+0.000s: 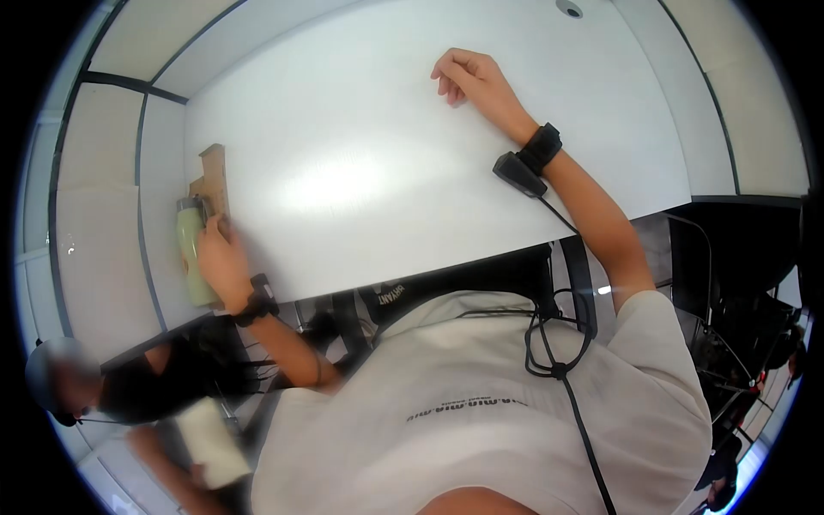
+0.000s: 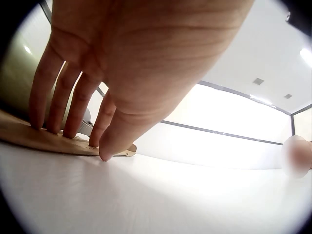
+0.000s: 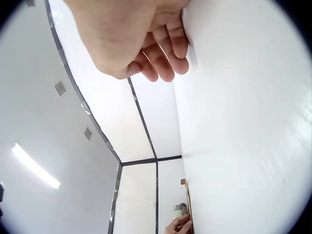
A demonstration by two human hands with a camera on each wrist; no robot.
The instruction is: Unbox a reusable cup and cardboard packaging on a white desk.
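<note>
Head view: left hand (image 1: 221, 257) lies at the left edge of the white counter (image 1: 386, 163), fingers laid flat on a brown cardboard piece (image 1: 213, 176). A pale green bottle (image 1: 190, 253) lies on its side just beside the cardboard, between it and the counter's edge, touching or nearly touching the hand. Right hand (image 1: 470, 79) rests well apart, at the far middle of the counter, fingers loosely curled, holding nothing. A black wrist strap with a small camera (image 1: 520, 174) sits on the right forearm; a similar black strap on the left wrist. A black cable (image 1: 566, 378) runs down over a light T-shirt (image 1: 481, 403). Another person, blurred, sits at the lower left.

Left wrist view: left hand fingers (image 2: 54, 92) straight, spread slightly, tips pressing down on the cardboard piece (image 2: 44, 139); thumb tip touches the counter (image 2: 156, 195) at the cardboard's near edge. Grip wide, nothing enclosed. A grey cap-like part (image 2: 86, 122) shows behind the fingers; the bottle's green side fills the left margin. White partition panels (image 2: 219, 126) with dark seams stand behind.

Right wrist view: right hand fingers (image 3: 165, 53) loosely curled against the counter (image 3: 243, 122), empty. Far off, the cardboard piece (image 3: 186, 204), bottle (image 3: 179, 210) and left hand (image 3: 178, 225) sit small at the lower edge.
</note>
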